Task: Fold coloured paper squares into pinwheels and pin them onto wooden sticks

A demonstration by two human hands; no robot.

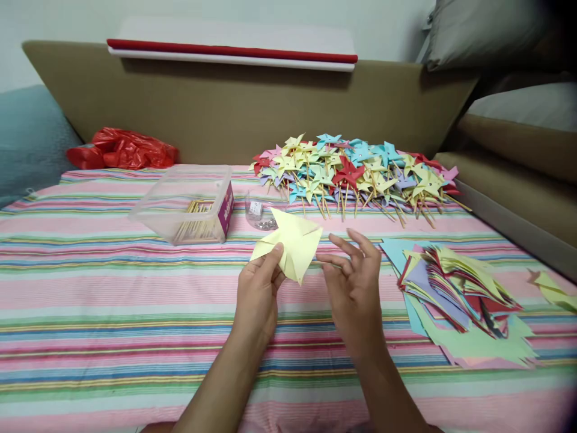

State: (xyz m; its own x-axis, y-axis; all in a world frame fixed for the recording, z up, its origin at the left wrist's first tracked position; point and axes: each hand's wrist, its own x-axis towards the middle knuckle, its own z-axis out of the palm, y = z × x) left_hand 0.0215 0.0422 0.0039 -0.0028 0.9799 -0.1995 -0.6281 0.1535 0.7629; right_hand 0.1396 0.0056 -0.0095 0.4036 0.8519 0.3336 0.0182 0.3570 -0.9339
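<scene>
My left hand [264, 279] pinches a pale yellow paper pinwheel [295, 240], its thumb on the front near the lower left blade. The pinwheel has folded, pointed blades, and I see no stick on it. Just to its right, my right hand [354, 270] is apart from the paper, fingers spread and slightly curled, with nothing in them. Behind the pinwheel stands a clear round tub [261, 210] with small metallic pieces and a white label inside. Left of it is a clear plastic box [180, 192] holding thin wooden sticks [196, 222].
Finished pinwheels on sticks [347, 174] are heaped at the back. Loose coloured paper sheets [469, 294] lie stacked at right, with a yellow paper piece [554, 291] beyond. A red plastic bag [128, 149] sits at back left. Striped cloth [135, 313] covers the surface.
</scene>
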